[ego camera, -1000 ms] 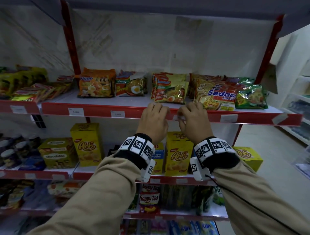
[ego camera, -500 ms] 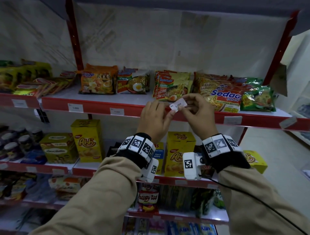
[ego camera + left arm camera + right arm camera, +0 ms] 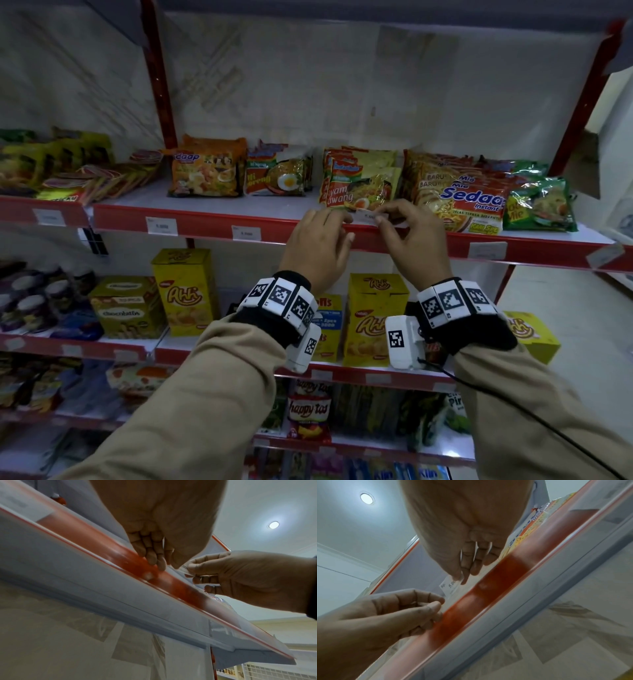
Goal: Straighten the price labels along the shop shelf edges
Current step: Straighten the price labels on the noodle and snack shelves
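A white price label (image 3: 368, 216) lies level along the top of the upper shelf's red edge strip (image 3: 205, 226), in front of the noodle packets. My right hand (image 3: 383, 219) pinches its right part between thumb and fingertips; the right wrist view shows the printed label (image 3: 449, 586) in that pinch. My left hand (image 3: 342, 226) is at the label's left end, fingers curled onto the strip's front (image 3: 96, 543) and thumb at its upper edge. The left wrist view shows the label (image 3: 183, 568) between both hands. Whether the label sits inside the strip is hidden.
Other labels sit on the same strip: two on the left (image 3: 161, 226) (image 3: 246, 234), one on the right (image 3: 486, 250), and a tilted one at the far right (image 3: 604, 255). Noodle packets (image 3: 359, 185) crowd the shelf behind. Yellow snack boxes (image 3: 186, 291) stand on the shelf below.
A second ago both hands were at the strip. Then the right hand held the label up, tilted, above the edge. Now it is lowered and level at the strip's top.
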`<state>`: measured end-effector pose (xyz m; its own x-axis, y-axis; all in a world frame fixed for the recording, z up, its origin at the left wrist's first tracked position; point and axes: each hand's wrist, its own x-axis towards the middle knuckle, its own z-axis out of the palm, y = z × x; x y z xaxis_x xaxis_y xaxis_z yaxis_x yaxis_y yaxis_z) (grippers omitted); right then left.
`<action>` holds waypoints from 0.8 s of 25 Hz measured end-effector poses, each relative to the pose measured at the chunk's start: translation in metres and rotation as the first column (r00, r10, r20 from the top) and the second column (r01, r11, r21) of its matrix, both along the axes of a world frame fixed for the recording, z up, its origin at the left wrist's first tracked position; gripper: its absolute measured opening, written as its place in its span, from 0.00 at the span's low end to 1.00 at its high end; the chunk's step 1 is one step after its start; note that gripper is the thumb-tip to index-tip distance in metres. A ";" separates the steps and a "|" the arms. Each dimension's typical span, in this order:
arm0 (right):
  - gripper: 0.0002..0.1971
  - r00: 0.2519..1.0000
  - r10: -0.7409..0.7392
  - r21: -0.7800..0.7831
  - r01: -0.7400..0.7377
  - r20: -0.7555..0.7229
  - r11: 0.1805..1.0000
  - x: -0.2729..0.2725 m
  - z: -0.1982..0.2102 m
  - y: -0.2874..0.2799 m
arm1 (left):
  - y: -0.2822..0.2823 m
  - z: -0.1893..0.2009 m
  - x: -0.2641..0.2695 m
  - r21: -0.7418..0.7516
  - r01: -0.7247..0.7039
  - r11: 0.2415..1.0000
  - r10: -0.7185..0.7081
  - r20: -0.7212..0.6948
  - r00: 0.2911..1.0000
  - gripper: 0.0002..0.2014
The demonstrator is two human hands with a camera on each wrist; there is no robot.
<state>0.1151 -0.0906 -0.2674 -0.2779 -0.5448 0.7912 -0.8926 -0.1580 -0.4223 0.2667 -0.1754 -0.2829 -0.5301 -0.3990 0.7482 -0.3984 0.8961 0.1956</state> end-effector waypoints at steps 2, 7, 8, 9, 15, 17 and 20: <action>0.05 0.999 -0.021 0.044 0.023 -0.047 0.999 -0.002 0.000 -0.003 | 0.000 0.001 0.002 0.013 0.011 1.000 -0.011 0.005 1.000 0.13; 0.04 0.992 0.013 0.168 0.009 -0.128 0.986 0.002 -0.005 -0.006 | -0.009 0.005 0.005 0.037 0.075 0.996 -0.076 0.027 0.997 0.15; 0.05 0.990 0.002 0.193 0.026 -0.142 0.981 0.003 -0.005 -0.006 | -0.011 0.006 0.004 0.015 0.071 0.997 -0.072 0.050 0.996 0.12; 0.05 0.988 -0.009 0.212 0.042 -0.155 0.976 0.003 -0.005 -0.006 | -0.013 0.007 0.004 -0.007 0.061 0.998 -0.060 0.075 0.995 0.10; 0.08 0.971 -0.046 0.289 0.114 -0.234 0.951 0.001 0.003 -0.002 | -0.018 0.010 0.001 -0.072 0.017 0.997 -0.003 0.193 0.981 0.08; 0.08 0.961 -0.057 0.344 0.152 -0.271 0.927 0.002 0.006 -0.003 | -0.018 0.011 0.001 -0.072 0.017 0.997 -0.001 0.209 0.978 0.08; 0.08 0.946 -0.054 0.403 0.186 -0.318 0.896 0.002 0.010 -0.002 | -0.016 0.010 0.002 -0.034 0.022 0.999 -0.015 0.180 0.984 0.09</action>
